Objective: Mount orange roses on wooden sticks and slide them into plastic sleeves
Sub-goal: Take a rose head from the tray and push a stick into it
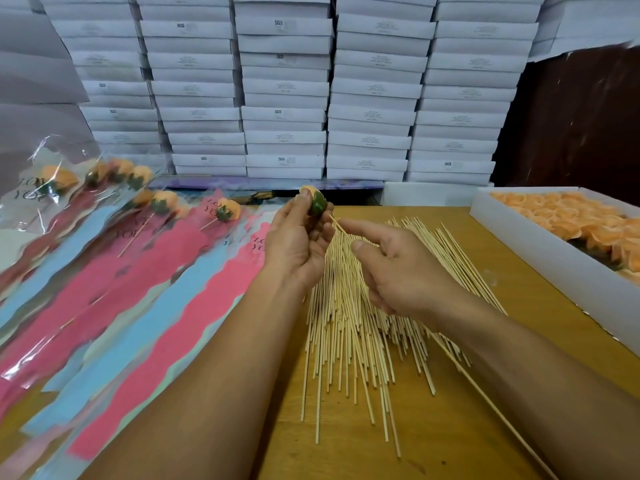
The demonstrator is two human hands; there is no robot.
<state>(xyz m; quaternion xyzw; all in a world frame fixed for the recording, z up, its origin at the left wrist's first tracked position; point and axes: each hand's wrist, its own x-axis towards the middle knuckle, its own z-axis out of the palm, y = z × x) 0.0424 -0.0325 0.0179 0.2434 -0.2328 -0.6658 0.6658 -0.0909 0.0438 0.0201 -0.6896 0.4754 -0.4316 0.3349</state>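
Note:
My left hand [298, 240] grips an orange rose [313, 200] by its green base, held up over the far end of the stick pile. My right hand [398, 268] pinches one wooden stick [338, 225]. The stick's tip points at the underside of the rose, and its long end runs back under my right forearm toward the lower right. A loose pile of wooden sticks [346, 334] lies on the wooden table beneath both hands. Pink and blue plastic sleeves [156, 289] are spread out flat to the left.
Several sleeved orange roses on sticks [138, 188] lie at the far left. A white box [540, 251] full of orange roses [571, 220] stands along the right edge. Stacks of white cartons [284, 88] wall off the back of the table.

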